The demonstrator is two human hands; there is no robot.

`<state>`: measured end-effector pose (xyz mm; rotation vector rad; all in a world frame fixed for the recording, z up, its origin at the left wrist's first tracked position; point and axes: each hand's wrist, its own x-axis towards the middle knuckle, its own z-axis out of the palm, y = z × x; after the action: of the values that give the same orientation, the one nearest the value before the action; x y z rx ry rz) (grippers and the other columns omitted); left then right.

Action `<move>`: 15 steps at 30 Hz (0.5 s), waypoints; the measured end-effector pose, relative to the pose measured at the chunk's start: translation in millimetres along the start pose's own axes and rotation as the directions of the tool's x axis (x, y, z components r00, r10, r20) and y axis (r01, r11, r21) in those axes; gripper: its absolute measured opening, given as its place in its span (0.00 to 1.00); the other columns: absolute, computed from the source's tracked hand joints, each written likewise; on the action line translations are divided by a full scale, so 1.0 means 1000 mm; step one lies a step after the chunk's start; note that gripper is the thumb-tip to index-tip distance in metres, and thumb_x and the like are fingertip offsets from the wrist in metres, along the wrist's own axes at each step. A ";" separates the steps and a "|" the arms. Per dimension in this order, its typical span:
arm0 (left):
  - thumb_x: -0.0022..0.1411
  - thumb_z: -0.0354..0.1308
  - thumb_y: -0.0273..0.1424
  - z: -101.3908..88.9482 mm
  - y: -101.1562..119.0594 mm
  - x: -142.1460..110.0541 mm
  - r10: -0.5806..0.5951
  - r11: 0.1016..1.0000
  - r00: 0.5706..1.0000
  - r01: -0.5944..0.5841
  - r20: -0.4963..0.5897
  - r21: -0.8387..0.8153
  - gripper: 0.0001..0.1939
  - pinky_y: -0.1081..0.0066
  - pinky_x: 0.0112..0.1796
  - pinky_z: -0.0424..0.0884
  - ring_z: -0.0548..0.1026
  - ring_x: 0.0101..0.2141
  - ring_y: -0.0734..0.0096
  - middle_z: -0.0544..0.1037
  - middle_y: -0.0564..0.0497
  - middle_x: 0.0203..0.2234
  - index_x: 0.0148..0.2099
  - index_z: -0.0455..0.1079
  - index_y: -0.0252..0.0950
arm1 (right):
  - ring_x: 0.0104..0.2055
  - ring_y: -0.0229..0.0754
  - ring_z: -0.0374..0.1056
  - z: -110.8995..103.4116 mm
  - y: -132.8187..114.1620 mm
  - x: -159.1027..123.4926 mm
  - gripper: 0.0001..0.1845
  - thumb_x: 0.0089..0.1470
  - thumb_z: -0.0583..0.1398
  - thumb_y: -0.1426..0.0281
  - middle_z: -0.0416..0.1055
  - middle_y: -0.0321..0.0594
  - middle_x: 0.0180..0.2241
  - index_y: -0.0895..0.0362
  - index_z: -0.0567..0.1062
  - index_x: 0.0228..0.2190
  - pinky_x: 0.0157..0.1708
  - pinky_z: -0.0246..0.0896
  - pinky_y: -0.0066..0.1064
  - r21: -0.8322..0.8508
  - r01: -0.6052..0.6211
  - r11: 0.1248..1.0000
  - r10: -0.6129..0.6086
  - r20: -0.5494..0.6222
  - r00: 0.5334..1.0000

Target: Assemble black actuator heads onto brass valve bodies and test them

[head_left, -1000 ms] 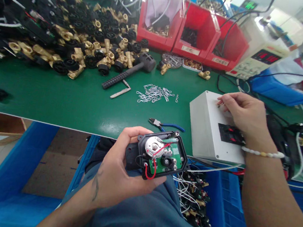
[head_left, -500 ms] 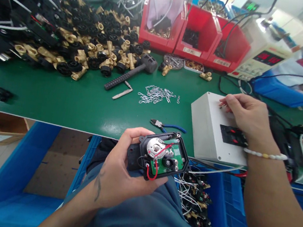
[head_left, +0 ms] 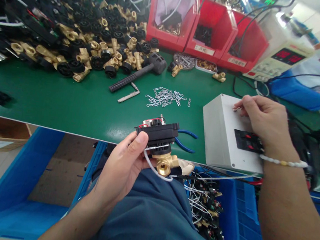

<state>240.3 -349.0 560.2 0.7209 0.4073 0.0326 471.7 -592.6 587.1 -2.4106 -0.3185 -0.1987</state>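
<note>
My left hand is closed on a motorized valve: a black actuator housing with a brass valve body below it and a white cable looping down. The housing is turned edge-on, so most of its inside is hidden; a silver motor and a red wire show on top. My right hand pinches a small metal toggle switch on the top of a light grey box. Beside the valve lie blue-handled cutting pliers, their jaws hidden behind the housing.
Spring clips, a black hammer and a small metal rod lie on the green bench. Brass valves are heaped at back left. Red bins and a power supply stand behind. Blue crates sit below.
My left hand has tilted the valve, so the open housing no longer faces me and the brass body now shows beneath. The right hand stays at the switch.
</note>
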 end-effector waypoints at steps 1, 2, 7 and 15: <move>0.59 0.69 0.47 0.000 0.001 0.000 0.003 1.000 1.000 -0.003 -0.003 -0.001 0.25 0.68 0.40 0.82 0.84 0.37 0.63 0.84 0.44 0.43 0.51 0.76 0.33 | 0.23 0.33 0.59 0.000 -0.002 0.000 0.15 0.60 0.61 0.64 0.68 0.35 0.21 0.58 0.79 0.25 0.28 0.51 0.27 -0.013 -0.016 1.000 0.016 -0.005 1.000; 0.59 0.69 0.47 0.000 0.001 -0.001 0.007 1.000 1.000 -0.007 -0.006 0.003 0.25 0.68 0.41 0.82 0.84 0.38 0.64 0.84 0.44 0.43 0.50 0.77 0.33 | 0.22 0.32 0.59 0.000 -0.003 -0.001 0.15 0.61 0.61 0.65 0.68 0.34 0.20 0.58 0.79 0.25 0.28 0.51 0.27 -0.025 -0.036 0.999 0.035 -0.013 0.999; 0.59 0.69 0.47 0.000 0.002 -0.002 0.018 0.999 1.000 -0.018 -0.007 0.027 0.26 0.67 0.43 0.82 0.84 0.40 0.62 0.85 0.44 0.42 0.50 0.77 0.33 | 0.23 0.32 0.60 0.001 -0.008 -0.001 0.15 0.63 0.60 0.69 0.68 0.33 0.19 0.58 0.79 0.24 0.30 0.51 0.27 -0.052 -0.094 0.994 0.092 -0.031 0.995; 0.62 0.66 0.47 -0.002 0.001 0.000 0.044 0.998 0.999 -0.044 0.001 0.050 0.26 0.68 0.42 0.82 0.84 0.41 0.63 0.83 0.42 0.47 0.54 0.75 0.33 | 0.24 0.33 0.63 0.000 -0.001 0.000 0.16 0.63 0.60 0.65 0.70 0.34 0.21 0.57 0.79 0.26 0.31 0.53 0.27 -0.061 -0.054 0.997 0.053 -0.026 0.998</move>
<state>239.3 -346.5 559.6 0.7797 0.3928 0.0641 471.1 -591.8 587.6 -2.4724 -0.2395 -0.2165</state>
